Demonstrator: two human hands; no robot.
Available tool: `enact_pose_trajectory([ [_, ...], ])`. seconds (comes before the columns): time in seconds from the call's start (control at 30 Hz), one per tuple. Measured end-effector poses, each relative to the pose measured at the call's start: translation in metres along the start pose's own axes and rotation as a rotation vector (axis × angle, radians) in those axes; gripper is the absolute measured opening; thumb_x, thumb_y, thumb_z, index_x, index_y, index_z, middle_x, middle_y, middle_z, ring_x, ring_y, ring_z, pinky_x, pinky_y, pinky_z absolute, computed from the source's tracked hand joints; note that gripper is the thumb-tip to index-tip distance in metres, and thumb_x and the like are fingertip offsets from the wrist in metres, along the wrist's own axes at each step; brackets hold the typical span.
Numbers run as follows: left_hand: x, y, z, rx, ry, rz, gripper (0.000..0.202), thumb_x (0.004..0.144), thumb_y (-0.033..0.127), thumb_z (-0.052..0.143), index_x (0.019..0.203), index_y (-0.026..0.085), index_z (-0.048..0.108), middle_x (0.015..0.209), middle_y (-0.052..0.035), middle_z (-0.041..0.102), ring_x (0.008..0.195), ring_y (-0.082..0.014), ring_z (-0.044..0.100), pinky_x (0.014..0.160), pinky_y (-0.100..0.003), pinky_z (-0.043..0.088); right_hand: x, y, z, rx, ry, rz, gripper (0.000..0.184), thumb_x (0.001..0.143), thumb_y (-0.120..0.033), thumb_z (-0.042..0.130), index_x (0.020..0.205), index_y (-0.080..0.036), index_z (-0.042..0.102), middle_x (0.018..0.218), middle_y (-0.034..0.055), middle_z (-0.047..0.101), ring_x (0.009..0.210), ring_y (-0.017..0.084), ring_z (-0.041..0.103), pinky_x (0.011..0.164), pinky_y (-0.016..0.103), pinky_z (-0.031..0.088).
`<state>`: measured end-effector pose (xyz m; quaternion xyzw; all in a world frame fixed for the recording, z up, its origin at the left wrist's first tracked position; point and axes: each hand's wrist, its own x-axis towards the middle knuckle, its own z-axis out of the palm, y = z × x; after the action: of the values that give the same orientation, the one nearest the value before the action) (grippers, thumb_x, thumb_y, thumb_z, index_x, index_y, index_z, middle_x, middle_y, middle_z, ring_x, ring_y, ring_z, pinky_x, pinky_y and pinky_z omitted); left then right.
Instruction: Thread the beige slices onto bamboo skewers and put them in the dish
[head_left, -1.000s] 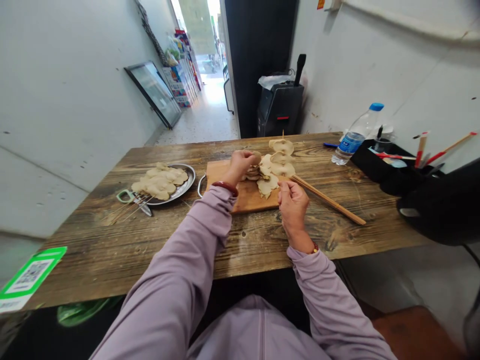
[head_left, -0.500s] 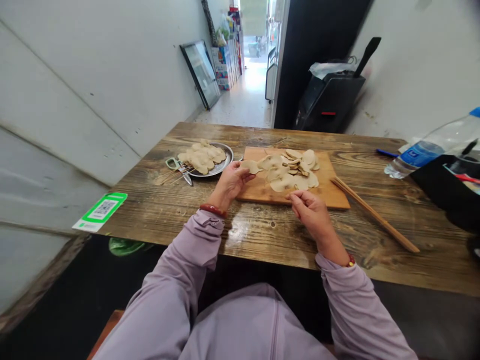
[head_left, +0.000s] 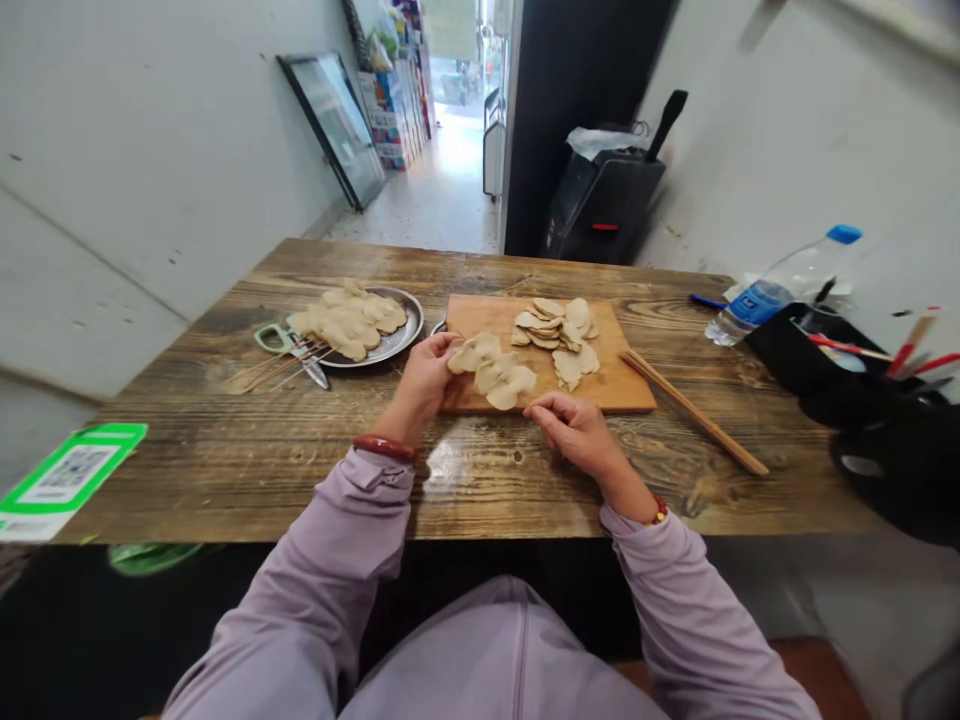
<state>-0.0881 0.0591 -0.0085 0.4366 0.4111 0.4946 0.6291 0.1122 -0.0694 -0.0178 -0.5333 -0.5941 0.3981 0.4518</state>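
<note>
My left hand [head_left: 421,385] is closed on the upper left end of a row of thin, pale beige slices [head_left: 495,372], which overlap as if threaded on a skewer. At the lower right end of the row, my right hand [head_left: 576,432] pinches the thin skewer; most of the stick is hidden. Both hands hold the row over the front of a wooden cutting board [head_left: 480,312]. A heap of loose slices [head_left: 559,325] lies on the board's right half. On the left, finished-looking skewers of slices [head_left: 349,318] rest on a round metal plate [head_left: 411,335], sticks pointing toward me.
Scissors with pale green handles [head_left: 271,340] lie beside the plate. A bundle of wooden skewers [head_left: 697,415] lies right of the board. Farther right stand a water bottle [head_left: 761,300] and a black holder [head_left: 787,350] with pens. A green QR-code card [head_left: 75,470] sits at the table's left edge.
The row of slices has come away from the heap toward me and now slants down to the right between my hands. The camera view has turned slightly right.
</note>
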Motion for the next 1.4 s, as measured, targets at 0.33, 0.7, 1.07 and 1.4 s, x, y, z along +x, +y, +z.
enact_pose_trajectory([
  [0.33, 0.057, 0.001, 0.032, 0.852, -0.158, 0.416, 0.019, 0.079, 0.018, 0.063, 0.090, 0.014, 0.079, 0.088, -0.0067, 0.078, 0.081, -0.0206, 0.067, 0.078, -0.030, 0.053, 0.010, 0.006, -0.002, 0.212, 0.345, -0.018, 0.035, 0.084, -0.053, 0.065, 0.082, -0.018, 0.069, 0.047, -0.0078, 0.048, 0.042, 0.008, 0.039, 0.044, 0.022, 0.029],
  [0.7, 0.110, 0.002, 0.110, 1.388, -0.364, 0.550, 0.032, 0.080, 0.011, 0.059, 0.101, 0.016, 0.083, 0.109, -0.0155, 0.079, 0.107, -0.0294, 0.070, 0.103, -0.039, 0.049, 0.018, 0.007, -0.017, 0.457, 0.764, 0.003, 0.041, 0.080, -0.058, 0.070, 0.088, -0.018, 0.066, 0.049, -0.0096, 0.046, 0.039, 0.006, 0.034, 0.036, 0.019, 0.021],
  [1.07, 0.078, 0.035, 0.074, 0.103, -0.122, -0.023, 0.006, 0.081, 0.012, 0.059, 0.084, 0.016, 0.061, 0.073, -0.0031, 0.070, 0.060, -0.0131, 0.067, 0.065, -0.027, 0.057, 0.015, 0.004, -0.014, 0.467, 0.684, -0.011, 0.039, 0.079, -0.057, 0.072, 0.087, -0.018, 0.066, 0.049, -0.0090, 0.047, 0.040, 0.007, 0.035, 0.037, 0.021, 0.021],
  [1.4, 0.003, 0.026, 0.001, -0.174, -0.023, -0.162, 0.015, 0.081, 0.008, 0.068, 0.092, 0.014, 0.060, 0.086, -0.0060, 0.074, 0.075, -0.0152, 0.073, 0.078, -0.031, 0.062, 0.000, 0.000, -0.007, 0.286, 0.201, 0.093, 0.043, 0.080, -0.060, 0.072, 0.086, -0.018, 0.066, 0.045, -0.0102, 0.043, 0.037, 0.006, 0.031, 0.038, 0.021, 0.019],
])
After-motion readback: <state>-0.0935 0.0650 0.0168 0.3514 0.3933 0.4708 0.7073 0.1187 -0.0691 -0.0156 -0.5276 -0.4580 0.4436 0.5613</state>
